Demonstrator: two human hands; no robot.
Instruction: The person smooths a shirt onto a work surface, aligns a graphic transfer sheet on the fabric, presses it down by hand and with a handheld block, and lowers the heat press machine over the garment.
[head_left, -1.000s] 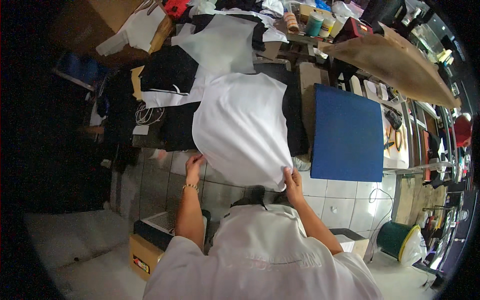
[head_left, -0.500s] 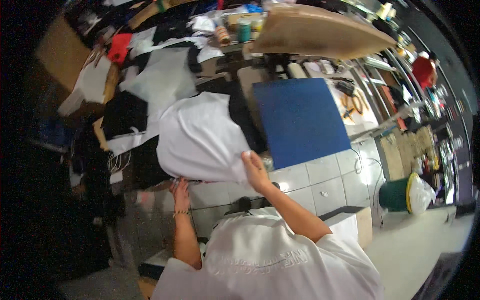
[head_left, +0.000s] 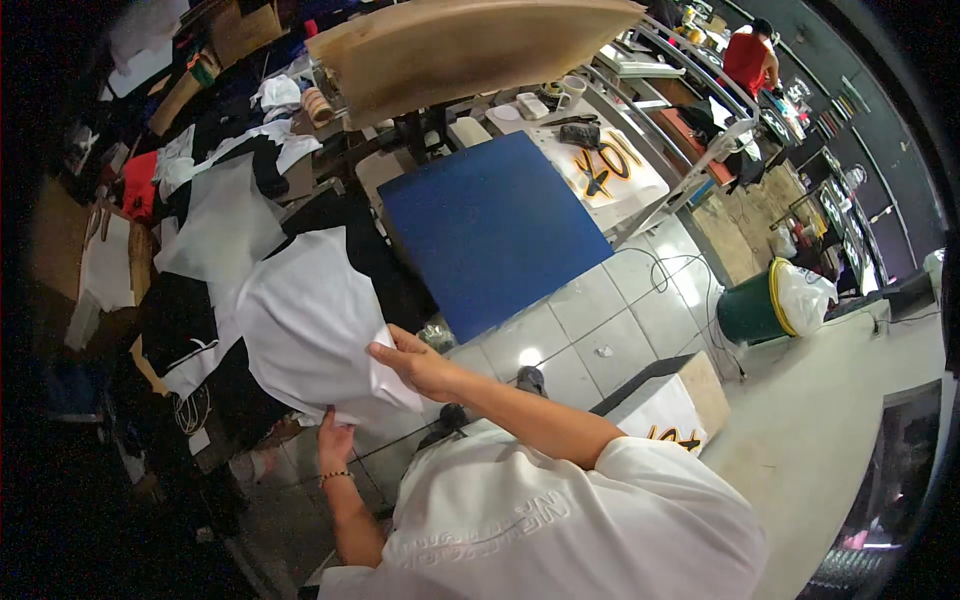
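A white fabric panel (head_left: pixel 300 310) lies over the near edge of the cluttered work table. My right hand (head_left: pixel 410 360) pinches its right corner, raising it, with the thumb on top. My left hand (head_left: pixel 334 435), with a bracelet on the wrist, grips the lower edge of the same panel. Black fabric (head_left: pixel 175 310) lies beneath and left of it, and a translucent sheet (head_left: pixel 215 215) beyond it. To the right of the panel is a flat blue board (head_left: pixel 495 230).
A brown raised board (head_left: pixel 470 55) overhangs the back. A printed white sheet (head_left: pixel 635 170) rests beside the blue board. On the right are a green bucket (head_left: pixel 745 315), cables and a metal rail. A box (head_left: pixel 700 390) stands near my right arm. A person in red (head_left: pixel 745 60) is farther back.
The view has swung rightward and tilted, bringing the blue board to the middle. Both hands still hold the panel; my right hand and its corner now appear further left in the picture.
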